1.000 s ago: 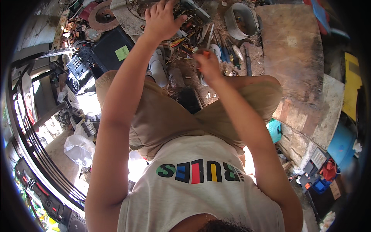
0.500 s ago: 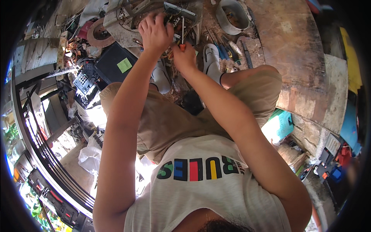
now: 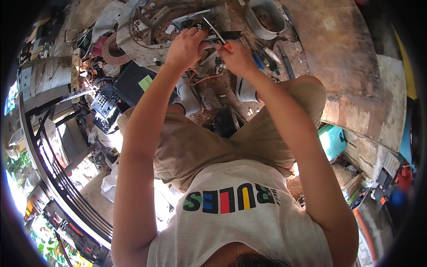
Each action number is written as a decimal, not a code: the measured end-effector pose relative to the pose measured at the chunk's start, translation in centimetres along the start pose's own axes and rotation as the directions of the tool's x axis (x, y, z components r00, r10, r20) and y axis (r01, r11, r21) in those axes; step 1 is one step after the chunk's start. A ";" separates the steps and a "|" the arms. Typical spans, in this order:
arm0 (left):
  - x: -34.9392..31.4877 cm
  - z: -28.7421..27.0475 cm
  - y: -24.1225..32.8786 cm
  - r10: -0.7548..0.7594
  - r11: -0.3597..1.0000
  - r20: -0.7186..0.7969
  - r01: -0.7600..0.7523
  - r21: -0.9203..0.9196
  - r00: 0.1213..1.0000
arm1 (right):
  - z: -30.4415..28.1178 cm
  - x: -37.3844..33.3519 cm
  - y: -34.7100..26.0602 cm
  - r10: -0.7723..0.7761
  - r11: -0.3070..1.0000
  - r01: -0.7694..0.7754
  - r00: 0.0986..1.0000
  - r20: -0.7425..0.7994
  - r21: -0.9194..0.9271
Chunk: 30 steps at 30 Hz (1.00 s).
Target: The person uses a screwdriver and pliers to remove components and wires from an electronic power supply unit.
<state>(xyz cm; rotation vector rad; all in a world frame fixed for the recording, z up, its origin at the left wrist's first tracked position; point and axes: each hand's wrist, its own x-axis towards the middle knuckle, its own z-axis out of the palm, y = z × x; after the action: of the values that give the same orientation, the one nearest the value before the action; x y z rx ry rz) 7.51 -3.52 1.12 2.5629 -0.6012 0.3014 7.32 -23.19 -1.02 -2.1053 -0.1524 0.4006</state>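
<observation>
My right hand [image 3: 239,58] is closed around the orange handle of a screwdriver [image 3: 214,29]. Its bare metal shaft slants up and to the left, with the tip beside a small dark assembly of parts. To the left, my left hand [image 3: 186,49] has its fingers bent and drawn together over the same parts; what they grip is hidden. A pale metal strip [image 3: 192,18] lies just beyond the fingers. Below both hands, a reddish-brown wire or cord [image 3: 208,78] curves over the floor between my feet.
An oval metal tub [image 3: 266,20] stands far right, with several hand tools [image 3: 268,55] nearer me. A wide wooden board [image 3: 338,58] fills the right. At left are a black case [image 3: 133,82] with a green note and a rusty round disc [image 3: 114,50].
My right hand has moved right, and the screwdriver has gone from nearly upright to slanting left. My left hand has come slightly nearer and right, its spread fingers now drawn together.
</observation>
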 end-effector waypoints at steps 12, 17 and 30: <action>3.2 -0.8 4.6 -0.376 0.925 0.130 0.362 0.118 0.918 | -2.4 0.6 -2.2 -0.136 0.963 0.063 0.954 -0.268 -0.263; 4.9 -1.3 5.0 -0.363 0.931 0.207 0.360 0.051 0.909 | -4.1 2.5 -1.6 -0.385 0.897 0.217 0.811 -0.440 -0.386; 7.5 -2.9 6.8 -0.573 0.782 0.095 0.577 -0.235 0.814 | -11.4 9.0 -6.1 -0.449 0.831 0.396 0.892 -0.052 -0.390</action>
<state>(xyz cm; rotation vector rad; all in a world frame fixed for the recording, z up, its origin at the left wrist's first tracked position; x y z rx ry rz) 10.64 -10.09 8.76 2.3548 0.1580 -0.0167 19.96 -26.69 7.76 -2.3750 -0.6454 -0.0571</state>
